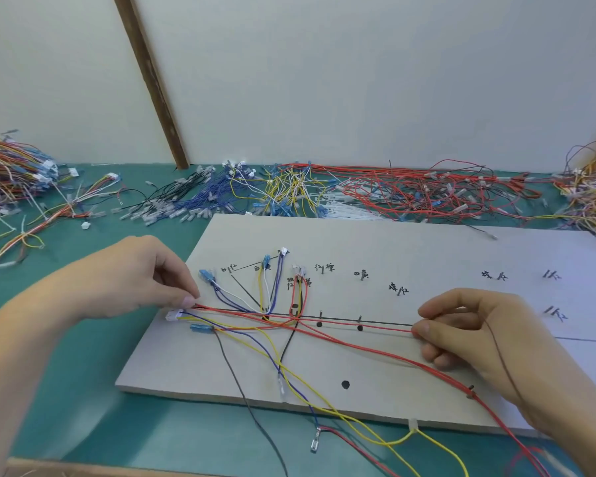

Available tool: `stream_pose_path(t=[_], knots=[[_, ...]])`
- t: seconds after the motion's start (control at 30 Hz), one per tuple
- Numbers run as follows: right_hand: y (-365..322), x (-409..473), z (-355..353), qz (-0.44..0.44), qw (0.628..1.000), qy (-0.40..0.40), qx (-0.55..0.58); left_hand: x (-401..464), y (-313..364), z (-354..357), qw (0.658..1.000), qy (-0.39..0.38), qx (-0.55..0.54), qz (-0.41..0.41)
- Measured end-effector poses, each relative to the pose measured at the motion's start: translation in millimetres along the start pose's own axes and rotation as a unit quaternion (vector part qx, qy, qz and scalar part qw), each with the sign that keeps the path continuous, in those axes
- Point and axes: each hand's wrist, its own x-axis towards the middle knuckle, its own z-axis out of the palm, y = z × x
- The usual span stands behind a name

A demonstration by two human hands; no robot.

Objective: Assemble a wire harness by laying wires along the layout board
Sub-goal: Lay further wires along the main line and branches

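The layout board lay flat on the green surface, a pale grey panel marked with black drawn lines, black dots, short pegs and handwritten labels. Along its long horizontal line ran the red wires, stretched taut between the two hands. The left hand sat at the board's left end, thumb and forefinger pinched on the wires right where they met the white connector; the other fingers curled in behind. The right hand was out at the far end of the drawn line, thumb and forefinger pinching a red wire, the lower fingers curled under, and a thin dark wire trailed over the back of it.

From the connector the harness fanned out. A red loop climbed to a pair of pale terminals near the handwritten labels. White, yellow and blue wires rose to the blue terminals higher on the board. A yellow wire and a blue wire crossed down over the board's near edge and off onto the surface, and a black wire ran from another blue terminal the same way. More red wire slanted off toward the lower right corner.

Behind the board, loose wire piles in red, yellow, blue and black were strewn against the white wall.
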Motion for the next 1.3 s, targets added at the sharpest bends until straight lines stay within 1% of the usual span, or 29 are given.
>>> stream_pose_path(t=[0.07,0.1,0.13,0.17,0.2,0.23,0.27,0.3,0.33,0.4,0.5,0.7,0.87,0.93,1.03,1.13,1.3], knots=[[-1.2,-1.0,1.4,-0.007,1.000,0.003,-0.015,-0.3,3.2,0.4,0.999,0.007,0.031,-0.006],[-1.8,-1.8,2.1,-0.010,1.000,0.006,-0.024,-0.8,6.4,0.5,0.997,0.031,0.072,-0.014],[-2.3,-2.3,2.7,-0.013,0.999,0.011,-0.033,-1.6,13.0,0.9,0.989,0.075,0.129,-0.010],[-2.4,-2.5,3.2,-0.015,0.999,0.017,-0.045,-3.2,24.0,3.1,0.976,0.127,0.173,0.020],[-2.3,-2.2,4.0,-0.017,0.998,0.023,-0.059,-4.6,38.2,8.7,0.967,0.167,0.173,0.080],[-2.5,-1.8,5.1,-0.018,0.997,0.029,-0.073,-4.8,54.9,17.6,0.963,0.178,0.129,0.158],[-2.7,-1.6,6.0,-0.020,0.996,0.036,-0.085,-2.6,73.9,29.0,0.958,0.158,0.071,0.230],[-2.7,-1.4,6.2,-0.023,0.994,0.043,-0.093,2.0,94.0,41.9,0.950,0.119,0.023,0.287],[-2.9,-1.0,6.1,-0.026,0.994,0.050,-0.099,9.1,112.0,54.9,0.943,0.078,0.001,0.325],[-4.2,0.3,6.2,-0.027,0.993,0.056,-0.105,29.4,135.9,78.5,0.933,0.021,0.013,0.358],[-7.1,1.0,5.4,-0.016,0.993,0.062,-0.100,53.6,143.4,102.2,0.928,-0.026,0.009,0.372],[-14.5,6.1,3.0,-0.005,0.989,0.035,-0.141,64.0,123.1,112.8,0.933,-0.020,-0.105,0.344],[-20.8,8.9,3.9,-0.012,0.978,0.017,-0.207,60.5,123.9,115.8,0.921,-0.016,-0.091,0.378],[-23.4,14.3,2.2,-0.010,0.973,0.010,-0.231,60.8,123.8,116.7,0.921,-0.023,-0.109,0.373],[-31.0,27.6,-2.2,0.012,0.963,-0.030,-0.267,61.0,123.6,117.3,0.923,-0.038,-0.133,0.358],[-39.0,42.0,-7.5,0.041,0.956,-0.073,-0.280,59.5,125.1,118.8,0.926,-0.035,-0.117,0.358],[-46.6,64.1,-11.1,0.057,0.947,-0.112,-0.296,58.1,125.6,118.3,0.929,-0.036,-0.113,0.350]])
